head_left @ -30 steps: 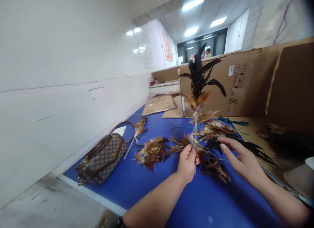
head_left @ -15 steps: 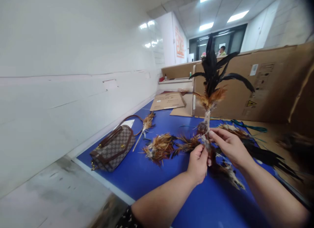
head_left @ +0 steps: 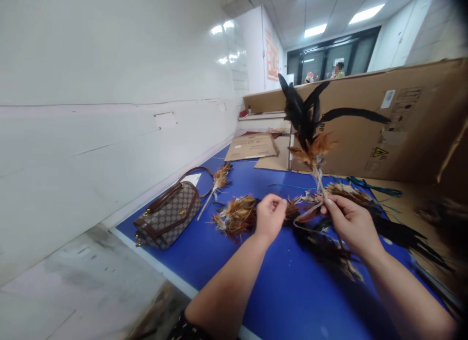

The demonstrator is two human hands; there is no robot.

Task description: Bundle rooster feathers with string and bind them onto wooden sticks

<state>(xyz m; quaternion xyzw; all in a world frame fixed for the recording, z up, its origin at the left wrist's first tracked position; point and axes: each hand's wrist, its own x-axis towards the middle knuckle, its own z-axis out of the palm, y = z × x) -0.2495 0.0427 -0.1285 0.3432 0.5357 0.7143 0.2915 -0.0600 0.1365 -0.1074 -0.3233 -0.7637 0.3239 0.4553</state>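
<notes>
Though gripping the plume (head_left: 302,115) low with the left hand (head_left: 270,217) a moment ago, now pinching its stem (head_left: 319,181) between thumb and fingers of the right hand (head_left: 351,220), above the table (head_left: 281,281). Moved the left fingertips leftward, pressed together, near a brown clump (head_left: 237,214); cannot tell if pinching anything thin. So steadied from the right only, leaning left, beside a slack pale strip (head_left: 297,220).

White wall (head_left: 91,52), ceiling lights (head_left: 366,13), perhaps dark-framed windows (head_left: 314,63).
</notes>
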